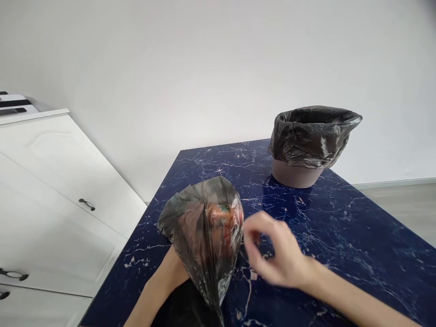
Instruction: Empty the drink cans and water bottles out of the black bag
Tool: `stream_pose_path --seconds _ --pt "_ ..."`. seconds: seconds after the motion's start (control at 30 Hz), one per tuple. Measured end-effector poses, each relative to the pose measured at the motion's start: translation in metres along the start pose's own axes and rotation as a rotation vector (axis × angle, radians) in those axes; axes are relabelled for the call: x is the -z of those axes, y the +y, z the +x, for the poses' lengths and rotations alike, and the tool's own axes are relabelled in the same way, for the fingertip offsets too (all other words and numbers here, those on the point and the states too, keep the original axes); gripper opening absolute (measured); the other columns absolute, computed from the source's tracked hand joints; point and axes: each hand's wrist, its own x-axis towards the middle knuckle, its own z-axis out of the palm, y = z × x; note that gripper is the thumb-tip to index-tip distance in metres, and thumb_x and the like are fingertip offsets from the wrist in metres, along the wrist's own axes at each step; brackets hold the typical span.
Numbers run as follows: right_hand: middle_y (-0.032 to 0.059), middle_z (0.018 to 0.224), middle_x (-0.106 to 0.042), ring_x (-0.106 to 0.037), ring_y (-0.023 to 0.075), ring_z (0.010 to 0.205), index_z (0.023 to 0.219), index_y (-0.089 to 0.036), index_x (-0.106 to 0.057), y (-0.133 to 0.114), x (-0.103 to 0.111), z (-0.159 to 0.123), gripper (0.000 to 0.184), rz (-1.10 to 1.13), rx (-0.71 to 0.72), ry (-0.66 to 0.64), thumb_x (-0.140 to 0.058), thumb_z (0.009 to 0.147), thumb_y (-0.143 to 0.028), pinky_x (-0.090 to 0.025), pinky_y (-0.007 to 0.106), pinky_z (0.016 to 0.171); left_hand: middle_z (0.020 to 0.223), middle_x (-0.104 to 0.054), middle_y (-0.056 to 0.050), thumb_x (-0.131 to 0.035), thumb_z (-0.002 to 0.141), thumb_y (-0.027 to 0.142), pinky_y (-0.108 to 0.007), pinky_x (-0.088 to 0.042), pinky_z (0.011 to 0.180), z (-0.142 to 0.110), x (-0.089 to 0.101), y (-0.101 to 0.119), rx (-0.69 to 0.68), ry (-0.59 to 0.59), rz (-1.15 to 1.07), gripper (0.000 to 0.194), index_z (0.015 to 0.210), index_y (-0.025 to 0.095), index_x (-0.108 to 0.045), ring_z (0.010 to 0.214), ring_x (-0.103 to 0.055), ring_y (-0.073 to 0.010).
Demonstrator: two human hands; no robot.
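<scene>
Our left hand shows dimly through a crumpled black bag, seemingly supporting an orange item with a green mark; the film hides how tightly its fingers close, and we cannot tell whether the hand is inside the bag or behind it. Our right hand, apart from the left, curls thumb and forefinger just beside the bag; blur keeps us from telling whether they pinch any film. We judge the step in hand to be working the bag around the item, and the next move calls for a steady left hand and a light right-hand pinch. Around us, the blue table gives most room rightward; its left edge runs near the bag, and a lined bin bounds the far right.
</scene>
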Motion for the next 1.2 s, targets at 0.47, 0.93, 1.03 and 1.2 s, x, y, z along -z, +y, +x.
stream_pose_path --seconds 0.47,0.93,1.03,1.2 --pt "0.0015 0.09 -0.066 -0.06 0.0188 0.076 0.099 -0.025 -0.063 0.112 0.013 -0.009 0.045 0.241 -0.7 0.083 -0.06 0.099 -0.07 -0.049 0.032 0.066 0.177 -0.036 -0.005 -0.072 0.098 0.05 -0.056 -0.037 0.133 0.036 -0.036 -0.017 -0.22 -0.522 0.213 0.088 0.172 0.04 -0.025 0.16 -0.041 -0.0373" --pt "-0.0076 0.056 -0.043 -0.035 0.0107 0.05 0.078 -0.025 -0.055 0.117 0.025 -0.013 0.048 0.479 -0.82 0.284 -0.079 0.084 -0.066 -0.024 0.028 0.049 0.175 -0.041 -0.008 -0.078 0.091 0.061 -0.064 -0.035 0.132 0.023 -0.012 -0.006 -0.132 -0.588 0.305 0.099 0.173 0.039 -0.027 0.16 -0.039 -0.0439" --pt "-0.0076 0.056 -0.043 -0.036 0.0099 0.05 0.075 -0.025 -0.053 0.121 0.027 -0.013 0.048 0.536 -0.827 0.388 -0.082 0.083 -0.062 -0.025 0.027 0.049 0.177 -0.035 -0.011 -0.085 0.08 0.069 -0.066 -0.043 0.125 0.02 -0.004 -0.011 -0.041 -0.533 0.333 0.117 0.174 0.037 -0.023 0.16 -0.036 -0.0487" --pt "-0.0076 0.059 -0.044 -0.039 0.0087 0.049 0.074 -0.024 -0.054 0.119 0.027 -0.012 0.047 0.614 -0.84 0.467 -0.087 0.08 -0.057 -0.026 0.026 0.047 0.176 -0.037 -0.012 -0.085 0.073 0.078 -0.063 -0.052 0.118 0.016 -0.002 -0.014 0.027 -0.558 0.352 0.12 0.172 0.037 -0.031 0.159 -0.037 -0.0514"
